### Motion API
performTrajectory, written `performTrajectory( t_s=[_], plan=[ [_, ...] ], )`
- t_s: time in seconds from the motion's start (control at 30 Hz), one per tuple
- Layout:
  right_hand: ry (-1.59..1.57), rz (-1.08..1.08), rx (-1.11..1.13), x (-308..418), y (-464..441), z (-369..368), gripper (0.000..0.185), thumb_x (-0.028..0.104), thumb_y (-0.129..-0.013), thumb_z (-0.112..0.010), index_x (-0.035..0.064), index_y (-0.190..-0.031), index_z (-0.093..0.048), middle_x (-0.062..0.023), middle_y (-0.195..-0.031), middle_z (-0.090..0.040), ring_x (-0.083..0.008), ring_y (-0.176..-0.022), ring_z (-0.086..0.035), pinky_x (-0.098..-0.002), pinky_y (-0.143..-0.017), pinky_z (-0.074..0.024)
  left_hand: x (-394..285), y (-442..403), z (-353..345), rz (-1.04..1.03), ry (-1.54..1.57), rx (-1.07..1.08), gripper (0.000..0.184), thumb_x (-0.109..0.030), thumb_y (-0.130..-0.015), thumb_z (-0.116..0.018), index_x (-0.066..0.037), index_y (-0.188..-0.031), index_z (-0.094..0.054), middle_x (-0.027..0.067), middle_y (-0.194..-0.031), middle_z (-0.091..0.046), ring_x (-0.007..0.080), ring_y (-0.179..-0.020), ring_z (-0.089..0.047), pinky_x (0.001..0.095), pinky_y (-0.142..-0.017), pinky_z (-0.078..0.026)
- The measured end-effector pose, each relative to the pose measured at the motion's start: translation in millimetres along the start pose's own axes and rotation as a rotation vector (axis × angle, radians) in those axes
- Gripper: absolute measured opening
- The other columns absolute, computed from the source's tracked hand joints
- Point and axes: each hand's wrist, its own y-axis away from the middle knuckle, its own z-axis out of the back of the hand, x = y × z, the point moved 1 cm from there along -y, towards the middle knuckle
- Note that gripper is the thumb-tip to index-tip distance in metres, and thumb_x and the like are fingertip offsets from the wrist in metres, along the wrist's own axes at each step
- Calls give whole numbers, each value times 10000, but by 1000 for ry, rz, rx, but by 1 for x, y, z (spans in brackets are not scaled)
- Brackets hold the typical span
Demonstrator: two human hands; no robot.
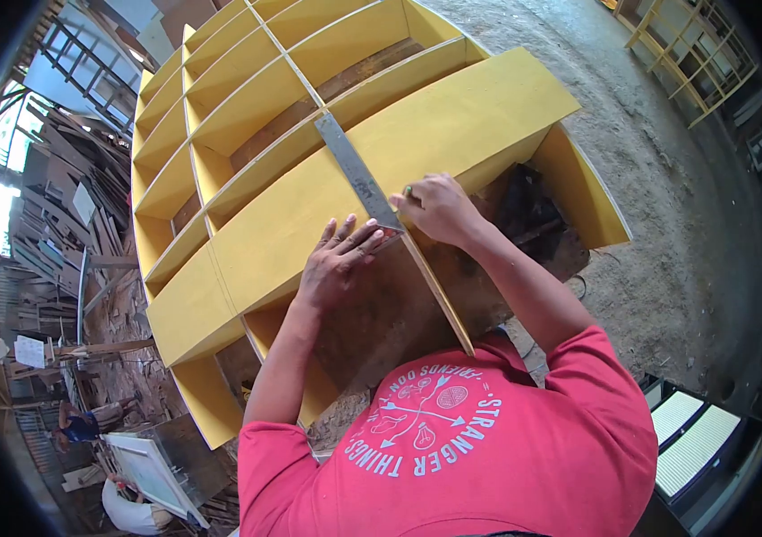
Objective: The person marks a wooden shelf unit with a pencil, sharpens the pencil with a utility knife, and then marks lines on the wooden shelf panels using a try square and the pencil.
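Note:
My left hand [338,259] lies with its fingers stretched out and apart, fingertips at the near end of a grey metal straightedge [345,157]. This flat bar rests across a curved yellow panel [461,112] on a ribbed yellow frame. On the bar's right side, my right hand [439,210] is closed around a small pen-like thing with a green end [408,191]; its tip is hidden by the fingers. A thin panel edge [439,300] runs from the bar's near end towards my body.
Open cells of the yellow frame [242,85] stretch away ahead. Stacked boards [76,170] fill the left side. A person in a white top [130,508] is by a white framed panel [153,470] at lower left. A wooden lattice [694,54] stands upper right on the dusty floor.

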Motion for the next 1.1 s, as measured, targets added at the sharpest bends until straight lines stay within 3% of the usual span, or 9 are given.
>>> performTrajectory(
  t_s=[0.13,0.27,0.33,0.37,0.57,0.67,0.83,0.97,1.1],
  plan=[
    [-11,-79,-4,0,32,24,532,423,-1044,-706,-14,-743,-734,-247,-730,-702,-467,-730,-697,-528,-715,-535,-3,-2,2,12,-2,34,507,-230,-1058,-712,-286,-1558,-651,-22,-1666,-565,311,-1587,-465,532,-1357,-278],
    [-220,-296,-31,-13,56,39,544,471,-1060,-699,-6,-812,-782,-230,-702,-689,-382,-656,-689,-469,-640,-521,-14,-4,7,78,73,16,502,-186,-1029,-752,-275,-1519,-688,39,-1653,-576,331,-1568,-489,544,-1348,-298],
    [-306,-343,-68,-21,75,48,537,482,-1062,-704,5,-837,-803,-203,-686,-691,-317,-629,-686,-437,-630,-520,-22,-4,11,95,110,-73,459,-90,-997,-765,-214,-1439,-751,110,-1571,-645,352,-1493,-568,523,-1288,-413],
    [-316,-349,-83,-22,87,59,499,475,-1064,-706,28,-882,-830,-152,-676,-692,-216,-626,-680,-385,-616,-511,-26,-3,12,119,174,-100,454,-75,-989,-767,-211,-1422,-762,117,-1539,-668,361,-1456,-600,522,-1271,-438],
    [-421,-526,-356,-65,198,100,444,420,-1090,-711,11,-978,-841,-37,-708,-721,-102,-659,-641,-311,-639,-500,-44,19,35,280,449,-274,416,77,-943,-737,-47,-1337,-793,154,-1412,-748,318,-1322,-696,417,-1146,-545],
    [-433,-721,-469,-54,255,127,431,398,-1098,-719,0,-984,-842,1,-741,-722,-76,-681,-628,-286,-643,-495,-45,30,33,311,532,-380,447,89,-922,-757,-62,-1341,-798,152,-1398,-757,320,-1336,-691,419,-1153,-540],
    [-452,-669,-564,-38,295,157,406,387,-1106,-721,10,-1020,-843,-3,-782,-730,-63,-699,-635,-251,-654,-486,-71,-5,22,281,488,-418,487,22,-886,-822,-131,-1349,-814,73,-1382,-783,252,-1162,-654,384,-1067,-540],
    [-469,-642,-601,-40,276,179,372,367,-1110,-718,22,-1059,-847,-2,-797,-743,-63,-711,-647,-240,-665,-470,-99,-62,-8,158,425,-388,499,-9,-868,-817,-202,-1328,-834,47,-1376,-786,276,-1146,-659,395,-1081,-525],
    [-485,-558,-572,-55,243,211,347,347,-1117,-710,32,-1079,-850,-3,-805,-744,-62,-721,-651,-240,-671,-471,-127,-134,-42,-16,300,-321,490,-38,-874,-813,-178,-1343,-816,38,-1418,-765,289,-1144,-669,417,-1091,-519]
  ],
)
